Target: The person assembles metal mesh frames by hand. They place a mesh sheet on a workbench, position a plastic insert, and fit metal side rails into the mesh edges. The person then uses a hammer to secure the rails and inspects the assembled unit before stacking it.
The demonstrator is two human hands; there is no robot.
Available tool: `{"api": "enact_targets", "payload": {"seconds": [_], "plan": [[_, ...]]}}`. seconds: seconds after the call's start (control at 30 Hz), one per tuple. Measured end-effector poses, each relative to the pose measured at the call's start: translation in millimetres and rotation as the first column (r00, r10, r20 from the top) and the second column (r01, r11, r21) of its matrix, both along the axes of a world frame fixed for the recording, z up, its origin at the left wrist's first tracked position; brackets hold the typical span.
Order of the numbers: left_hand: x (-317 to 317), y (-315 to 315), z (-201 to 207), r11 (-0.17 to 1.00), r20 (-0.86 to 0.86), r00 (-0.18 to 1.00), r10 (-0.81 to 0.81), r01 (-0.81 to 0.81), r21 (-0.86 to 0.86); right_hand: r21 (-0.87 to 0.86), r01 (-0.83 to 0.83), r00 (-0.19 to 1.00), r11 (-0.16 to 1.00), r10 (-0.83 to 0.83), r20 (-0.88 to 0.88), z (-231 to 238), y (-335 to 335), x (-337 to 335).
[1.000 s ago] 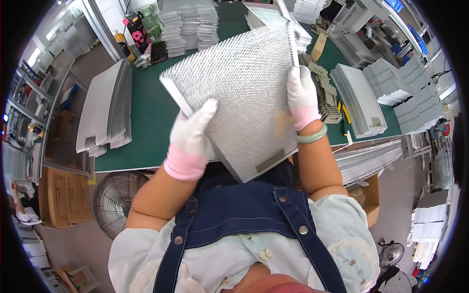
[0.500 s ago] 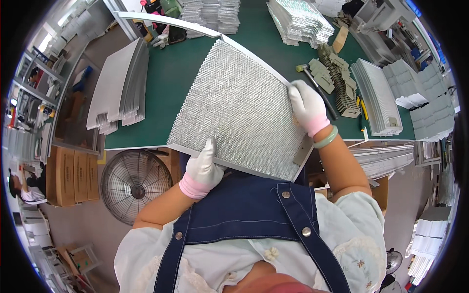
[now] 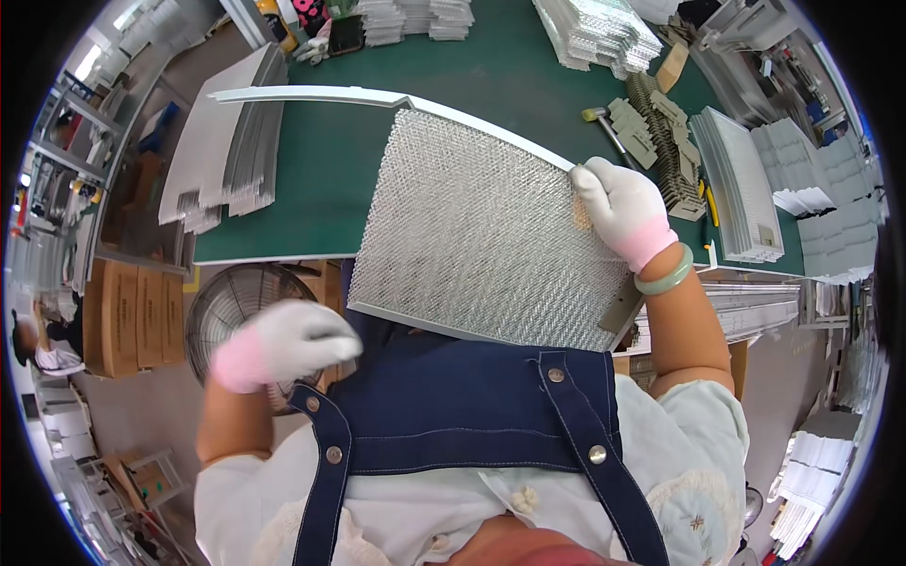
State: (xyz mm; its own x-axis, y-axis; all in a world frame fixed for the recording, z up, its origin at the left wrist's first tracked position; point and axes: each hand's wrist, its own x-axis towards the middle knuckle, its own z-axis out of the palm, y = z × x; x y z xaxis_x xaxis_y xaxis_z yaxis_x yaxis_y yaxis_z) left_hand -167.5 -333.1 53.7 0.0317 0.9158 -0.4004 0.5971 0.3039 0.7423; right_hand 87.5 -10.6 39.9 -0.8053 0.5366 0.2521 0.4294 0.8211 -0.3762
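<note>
A silver metal mesh filter panel (image 3: 491, 226) leans over the near table edge, its lower side close to my apron. Pale metal edging runs along its lower and upper sides. From the panel's far corner, a loose length of the frame strip (image 3: 311, 94) sticks out to the left, apart from the mesh. My right hand (image 3: 623, 208), in a white glove with a pink cuff, is closed on the panel's upper right corner. My left hand (image 3: 293, 341), gloved alike, is off the panel to its left. It is slightly blurred, with fingers loosely bent, thumb apart and nothing visible in it.
On the green table (image 3: 326, 179) stand stacked flat panels (image 3: 222, 141) at left and mesh sheets (image 3: 599, 38) at the back. A hammer (image 3: 604, 132), grey-green metal pieces (image 3: 665, 141), pliers (image 3: 710, 208) and more panels (image 3: 741, 189) lie at right. A floor fan (image 3: 222, 311) stands below left.
My left hand has let go of the panel's lower edge and moved left. The panel and my right hand have shifted right, and the loose strip end sits lower in view.
</note>
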Motion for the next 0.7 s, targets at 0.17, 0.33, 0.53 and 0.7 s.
{"api": "enact_targets", "payload": {"seconds": [0.17, 0.33, 0.53, 0.7], "plan": [[34, 78, 74, 0.522, -0.645, 0.729, 0.229, 0.467, 0.714, 0.097, -0.115, 0.992, 0.989, 0.110, 0.061, 12, -23, -24], [43, 170, 48, 0.863, -0.794, 0.607, -0.035, 0.418, 0.283, 0.150, -0.183, 0.982, 0.971, 0.173, 0.082, 24, -33, -32], [24, 163, 42, 0.842, -0.753, 0.650, -0.103, 0.460, 0.282, 0.168, -0.183, 0.979, 0.969, 0.165, 0.118, 28, -37, -31], [15, 153, 47, 0.878, -0.740, 0.660, -0.132, 0.424, 0.221, 0.153, -0.199, 0.975, 0.968, 0.180, 0.128, 26, -35, -37]]}}
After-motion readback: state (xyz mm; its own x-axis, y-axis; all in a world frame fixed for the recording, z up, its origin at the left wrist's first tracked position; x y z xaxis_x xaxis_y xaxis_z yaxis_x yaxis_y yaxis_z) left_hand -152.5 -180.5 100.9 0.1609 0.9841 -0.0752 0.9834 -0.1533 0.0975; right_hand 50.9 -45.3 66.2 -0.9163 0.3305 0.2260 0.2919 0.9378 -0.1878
